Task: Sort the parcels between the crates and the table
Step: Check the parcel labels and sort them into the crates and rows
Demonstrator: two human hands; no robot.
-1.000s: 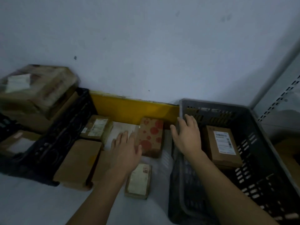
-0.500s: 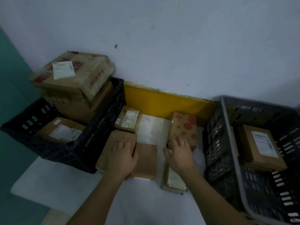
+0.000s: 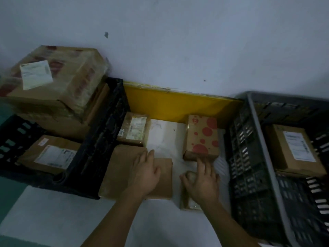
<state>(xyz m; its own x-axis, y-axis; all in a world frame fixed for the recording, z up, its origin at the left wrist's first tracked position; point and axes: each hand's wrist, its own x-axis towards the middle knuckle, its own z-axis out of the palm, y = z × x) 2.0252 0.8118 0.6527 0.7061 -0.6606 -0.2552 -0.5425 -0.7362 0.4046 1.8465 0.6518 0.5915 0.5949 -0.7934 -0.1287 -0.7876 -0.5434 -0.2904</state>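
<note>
1. We see a grey slatted crate [image 3: 252,139] on the right of the white surface [image 3: 53,211]; a brown labelled parcel [image 3: 293,150] lies inside it.
2. A black crate [image 3: 99,145] stands on the left, holding a large taped carton [image 3: 58,81] with a white label, stacked on another box, and a flat brown parcel with a label [image 3: 51,154] nearer us.
3. Between the crates, on the surface before a yellow board [image 3: 178,104], lie a wide plain brown parcel [image 3: 119,175], a red-spotted box [image 3: 202,138] and a small taped parcel with a label [image 3: 134,129].
4. Our left hand [image 3: 146,173] rests flat on the plain brown parcel, fingers straight, gripping nothing.
5. Our right hand [image 3: 203,180] covers a small pale parcel [image 3: 188,202] just in front of the spotted box, fingers spread; we cannot tell whether it grips.
</note>
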